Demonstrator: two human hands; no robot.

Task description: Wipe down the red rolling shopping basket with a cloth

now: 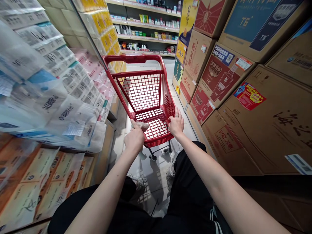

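A red plastic shopping cart with a grid basket stands in front of me, its rim highest at the far end. My left hand is closed at the near left corner of the cart. A small pale, crumpled-looking item shows beside its fingers; I cannot tell what it is. On the near right side, my right hand grips the cart's edge, with its thumb inward and fingers along the outside. Inside the basket, the bare red grid shows.
Wrapped paper packs are stacked on the left, with orange-and-cream packs below. Cardboard cartons form a wall on the right. Between them runs a tiled aisle. Shelves of bottles and tubes cross the far end.
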